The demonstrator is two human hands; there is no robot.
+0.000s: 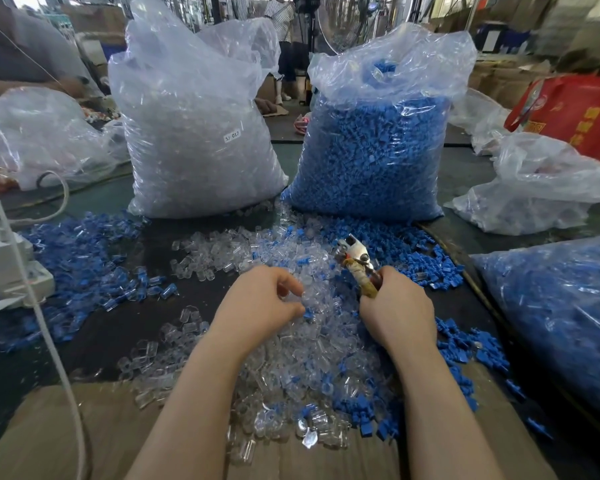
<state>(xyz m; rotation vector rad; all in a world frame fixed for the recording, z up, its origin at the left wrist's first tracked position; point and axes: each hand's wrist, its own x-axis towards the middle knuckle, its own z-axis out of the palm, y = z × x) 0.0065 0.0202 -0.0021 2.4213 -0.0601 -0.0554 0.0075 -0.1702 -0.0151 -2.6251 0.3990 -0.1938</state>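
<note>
**Bench (194,299) work on small plastic parts.** All positions are given from the heap of clear pieces (291,362) at the centre.

- **Near edge:** a cardboard sheet (66,431) lies under the near edge of the heap and carries its spill. Both forearms cross this sheet to reach the heap.
- **Left hand (257,299):** it rests on the crown of the heap. Its fingers (286,280) and thumb are curled narrowly round a clear piece (290,297), and one blue piece (307,313) touches the thumb tip.
- **Right hand (399,313):** it sits at the right edge of the heap, fingers wrapped tightly round the tape-bound handles of the pliers (355,259). The metal head points up and away over the far right of the heap. Whether the head is open or closed cannot be told.
- **Right of the heap:** loose blue pieces (420,261) touch the heap and mix into its border. Well apart on the same side, a side-lying bag (561,306) of blue parts slumps.
- **Left of the heap:** across a dark strip of bench lies a spread of joined blue-and-clear pieces (84,261). Further left are a white cable (49,341) and a white power strip (7,265).
- **Behind the heap:** two tall transparent sacks stand upright side by side. The clear-piece sack (201,150), labelled "SJ-017", is behind and to the left. The blue-piece sack (371,157) is behind and to the right, with its foot touching the scattered blue pieces.
- **Farther back:** a crumpled bag (39,133) lies to the left, another crumpled bag (541,188) and a red bag (575,112) to the right, and a fan (361,19) stands beyond the sacks.
</note>
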